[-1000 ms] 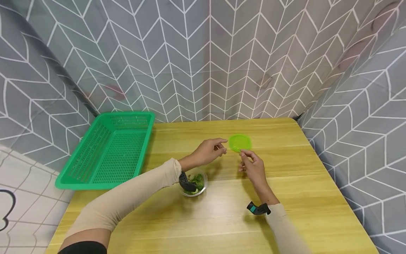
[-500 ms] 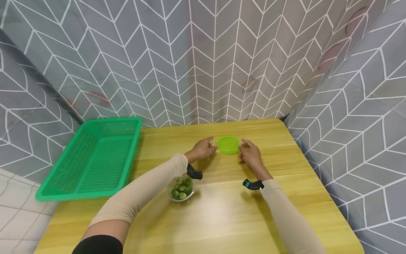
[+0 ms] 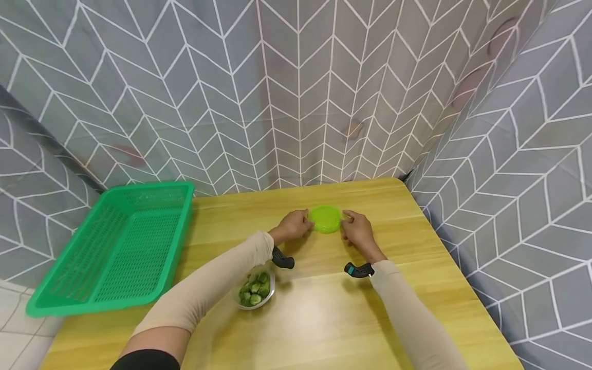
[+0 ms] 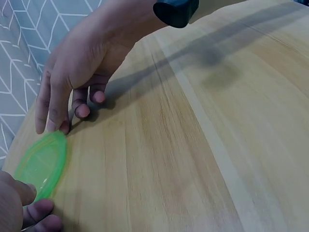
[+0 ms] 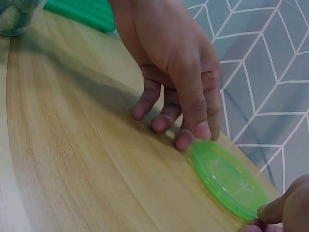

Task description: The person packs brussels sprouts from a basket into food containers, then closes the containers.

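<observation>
A translucent bright green plastic lid (image 3: 325, 219) is between my two hands near the back of the wooden table. My left hand (image 3: 294, 225) pinches its left edge; the left wrist view shows the thumb lying over the rim with curled fingers below. On the opposite edge, my right hand (image 3: 357, 228) pinches the rim between thumb and fingers, seen close up in the right wrist view, where the lid (image 5: 231, 180) looks tilted. Under my left forearm stands a clear bowl (image 3: 272, 292) of Brussels sprouts (image 3: 254, 289), partly covered by the sleeve in the head view.
A large green perforated basket (image 3: 178, 241) sits at the table's left side, overhanging its edge. Patterned grey curtains (image 3: 296, 92) hang behind and to the right of the wooden table (image 3: 324, 329).
Both hands have come in to the green lid's edges and taken hold of it from either side. The camera view has shifted, and the bowl is less covered by the left arm.
</observation>
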`<action>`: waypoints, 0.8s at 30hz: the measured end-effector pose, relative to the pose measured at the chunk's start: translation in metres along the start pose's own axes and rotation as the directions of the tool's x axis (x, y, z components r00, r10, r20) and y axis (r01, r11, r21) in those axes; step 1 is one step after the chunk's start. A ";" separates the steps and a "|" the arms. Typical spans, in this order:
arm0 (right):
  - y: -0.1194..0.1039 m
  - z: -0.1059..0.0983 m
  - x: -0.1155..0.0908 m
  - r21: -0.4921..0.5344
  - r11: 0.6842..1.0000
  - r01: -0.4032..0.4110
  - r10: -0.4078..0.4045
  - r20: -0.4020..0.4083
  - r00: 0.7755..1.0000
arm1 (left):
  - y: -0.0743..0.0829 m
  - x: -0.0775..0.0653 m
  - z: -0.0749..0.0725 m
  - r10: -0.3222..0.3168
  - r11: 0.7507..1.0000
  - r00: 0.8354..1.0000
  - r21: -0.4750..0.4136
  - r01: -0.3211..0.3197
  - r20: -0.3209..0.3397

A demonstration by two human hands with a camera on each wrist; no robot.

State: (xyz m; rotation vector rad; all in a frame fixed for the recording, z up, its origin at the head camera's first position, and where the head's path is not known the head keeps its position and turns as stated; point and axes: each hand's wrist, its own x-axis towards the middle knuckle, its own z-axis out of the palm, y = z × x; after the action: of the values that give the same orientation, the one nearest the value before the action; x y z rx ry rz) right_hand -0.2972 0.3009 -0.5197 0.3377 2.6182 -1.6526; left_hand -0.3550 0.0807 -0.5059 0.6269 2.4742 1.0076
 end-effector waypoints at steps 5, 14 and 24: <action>0.002 0.003 -0.001 -0.016 1.000 0.016 -0.016 -0.005 1.000 | 0.002 0.000 0.006 0.011 0.999 1.000 -0.032 -0.012 -0.018; 0.005 0.004 0.015 -0.127 0.988 0.094 -0.110 -0.132 0.985 | 0.005 0.009 0.009 -0.005 0.999 0.997 0.031 0.008 -0.080; 0.007 0.004 0.011 -0.054 0.996 0.068 -0.074 -0.105 0.992 | -0.005 0.010 0.008 -0.006 0.994 0.997 -0.106 -0.002 -0.076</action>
State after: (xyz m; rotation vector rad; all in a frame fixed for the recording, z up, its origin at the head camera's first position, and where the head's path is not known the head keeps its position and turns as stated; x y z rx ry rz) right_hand -0.3069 0.3021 -0.5297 0.3448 2.7760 -1.6291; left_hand -0.3603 0.0875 -0.5166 0.5615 2.4663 1.1737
